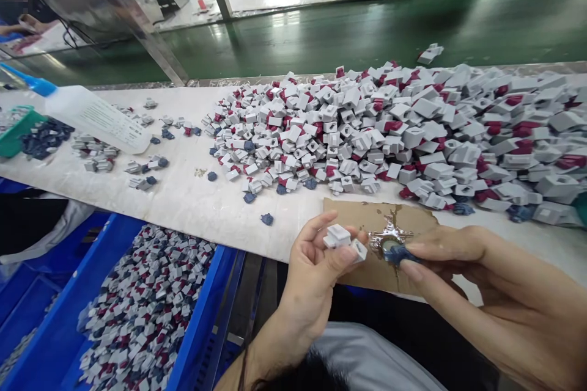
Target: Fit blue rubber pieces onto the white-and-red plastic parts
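Between the thumb and fingers of my left hand [312,275] is a small light-grey plastic part [338,237] with block-like ends. My right hand [477,281] pinches a small dark-blue plastic piece [400,254] with thumb and forefinger, a short way right of the grey part. The blue piece is over a shiny wet patch [389,233] on a brown cardboard sheet [358,211]; whether it touches the patch I cannot tell. Beyond the cardboard rises a large pile of grey parts with dark-red pieces [343,128].
A white bottle with a blue nozzle [96,116] lies tilted at the left. Loose blue pieces [266,219] dot the white table. A blue bin [103,269] full of parts sits below the edge. Behind runs a green conveyor belt [321,36]; a person's hands [34,24] are far left.
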Motion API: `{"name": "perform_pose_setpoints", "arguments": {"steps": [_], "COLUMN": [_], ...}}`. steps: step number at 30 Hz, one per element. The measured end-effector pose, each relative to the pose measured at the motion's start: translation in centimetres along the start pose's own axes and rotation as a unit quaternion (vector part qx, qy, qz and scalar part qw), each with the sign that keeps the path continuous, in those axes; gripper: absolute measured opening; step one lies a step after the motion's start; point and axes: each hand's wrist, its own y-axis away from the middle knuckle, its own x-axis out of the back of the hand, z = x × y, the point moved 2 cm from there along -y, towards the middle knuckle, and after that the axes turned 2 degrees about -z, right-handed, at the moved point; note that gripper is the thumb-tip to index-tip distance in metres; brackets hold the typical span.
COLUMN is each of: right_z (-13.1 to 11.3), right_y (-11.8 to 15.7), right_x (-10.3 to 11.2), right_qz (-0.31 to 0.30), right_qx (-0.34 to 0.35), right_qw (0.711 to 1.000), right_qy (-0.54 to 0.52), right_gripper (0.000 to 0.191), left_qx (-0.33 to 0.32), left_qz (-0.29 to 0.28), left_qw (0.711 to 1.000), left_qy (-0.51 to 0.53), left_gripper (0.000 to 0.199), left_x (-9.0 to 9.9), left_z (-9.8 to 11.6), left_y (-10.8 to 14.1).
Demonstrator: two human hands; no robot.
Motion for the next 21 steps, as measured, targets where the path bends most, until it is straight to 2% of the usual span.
{"name": "perform_pose_setpoints", "arguments": {"steps": [4, 7, 11, 16, 21], "right_z": [-0.6, -1.0, -1.3, -1.6, -1.5], "right_y": [-0.4, -0.7, -1.0, -1.5, -2.2], "right_x": [0.0, -0.1, -0.2, 0.4, 0.8], "right_qz": [-0.014, -0.009, -0.032, -0.098, -0.198], "right_qx": [0.041, 0.047, 0.047, 0.071, 0.047], "right_qw": [0.999, 0.998, 0.997, 0.990, 0.978], "right_qy": [0.027, 0.033, 0.051, 0.079, 0.052], "right_gripper": [0.009, 0.006, 0.006, 0.007, 0.019], "left_qx": [-0.037, -0.077, -0.113, -0.142, -0.157], "left_qz": [0.001, -0.006, -0.021, -0.037, -0.061], "left_qw": [0.999, 0.995, 0.990, 0.979, 0.965], "left_qy": [-0.019, -0.062, -0.086, -0.138, -0.203], "left_gripper": [0.043, 0.039, 0.035, 0.030, 0.029], "left_x": [0.2, 0.3, 0.3, 0.7, 0.5], "left_z": [-0.2, -0.3, -0.3, -0.3, -0.2], "left_y": [0.0, 0.1, 0.4, 0.6, 0.6]}}
